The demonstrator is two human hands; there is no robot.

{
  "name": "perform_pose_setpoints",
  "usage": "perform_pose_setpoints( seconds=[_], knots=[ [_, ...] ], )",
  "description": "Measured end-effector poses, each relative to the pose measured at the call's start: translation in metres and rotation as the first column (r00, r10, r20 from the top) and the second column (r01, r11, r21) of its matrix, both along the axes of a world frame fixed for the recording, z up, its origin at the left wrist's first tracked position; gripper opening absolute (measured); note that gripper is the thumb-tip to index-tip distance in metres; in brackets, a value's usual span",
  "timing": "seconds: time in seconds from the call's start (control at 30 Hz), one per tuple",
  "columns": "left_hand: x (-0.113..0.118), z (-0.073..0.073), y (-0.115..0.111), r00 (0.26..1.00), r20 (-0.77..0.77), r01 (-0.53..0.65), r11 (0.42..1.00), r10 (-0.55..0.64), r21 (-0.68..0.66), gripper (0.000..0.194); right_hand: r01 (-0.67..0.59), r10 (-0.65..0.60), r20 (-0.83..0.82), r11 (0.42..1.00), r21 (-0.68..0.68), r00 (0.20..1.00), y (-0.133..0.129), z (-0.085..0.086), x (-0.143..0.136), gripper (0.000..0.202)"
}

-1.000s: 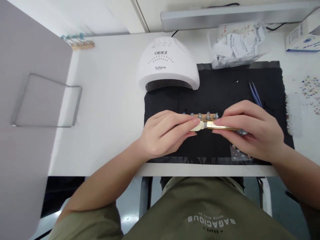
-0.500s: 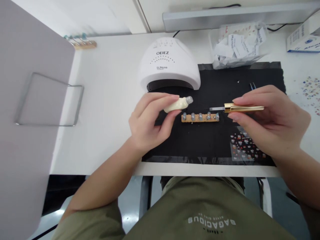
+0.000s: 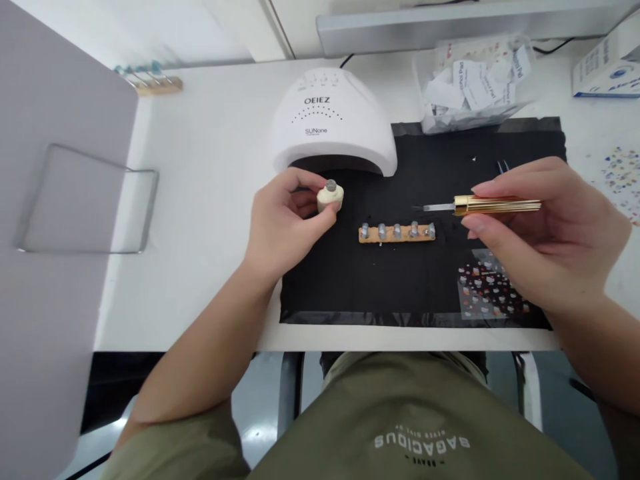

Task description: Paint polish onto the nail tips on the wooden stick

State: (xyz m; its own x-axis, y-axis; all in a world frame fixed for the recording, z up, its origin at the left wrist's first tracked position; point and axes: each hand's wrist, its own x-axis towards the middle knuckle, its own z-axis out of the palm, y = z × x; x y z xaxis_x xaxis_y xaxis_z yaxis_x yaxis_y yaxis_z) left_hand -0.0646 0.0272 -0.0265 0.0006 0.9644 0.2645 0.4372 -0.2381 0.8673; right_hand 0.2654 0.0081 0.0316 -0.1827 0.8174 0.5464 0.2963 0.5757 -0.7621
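Note:
My left hand (image 3: 283, 223) is closed around a cream nail polish bottle (image 3: 330, 198), held nearly upright with its neck uncapped. In my right hand (image 3: 550, 233), thumb and fingers pinch the gold cap of a nail polish brush (image 3: 495, 205). Its bristles point left, level above the black mat, apart from the bottle. Between and below the two hands lies a narrow wooden strip (image 3: 397, 235) bearing several small glossy grey-blue nail tips. Under my right hand is a clear sheet of cartoon stickers (image 3: 483, 290), partly covered.
A white nail lamp (image 3: 335, 127) stands behind the black mat (image 3: 350, 287). A clear box of alcohol pad packets (image 3: 470, 97) sits at the back. Tweezers (image 3: 503, 167) lie near my right hand. Scattered small stickers (image 3: 625, 177) are at right, a wooden nail-tip stand (image 3: 157, 85) far left.
My left hand has moved left and turned the bottle from tilted to nearly upright. The brush in my right hand has shifted slightly right, and the gap between bottle and brush has widened.

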Motion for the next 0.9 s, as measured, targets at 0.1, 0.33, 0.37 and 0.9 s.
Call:
perform_pose_setpoints(
  seconds=[0.1, 0.33, 0.37, 0.9],
  knots=[
    [-0.006, -0.002, 0.004, 0.999, -0.029, 0.038, 0.997, -0.04, -0.063, 0.02, -0.015, 0.015, 0.025, 1.0, 0.006, 1.0, -0.001, -0.002, 0.003, 0.048],
    [-0.026, 0.002, 0.012, 0.981, -0.194, 0.014, 1.0, -0.017, -0.019, 0.061, 0.024, -0.028, 0.089, 0.998, 0.052, 0.996, 0.0, -0.003, 0.003, 0.04],
    [-0.029, 0.003, 0.013, 0.983, -0.182, 0.024, 0.999, -0.016, 0.041, 0.073, 0.04, -0.046, 0.093, 0.997, 0.064, 0.995, 0.0, -0.001, 0.003, 0.037],
    [0.008, 0.033, -0.029, 0.827, -0.521, 0.123, 0.972, -0.212, -0.2, 0.039, 0.04, -0.045, -0.062, 0.996, -0.081, 0.997, 0.003, 0.0, 0.0, 0.027]
  ],
)
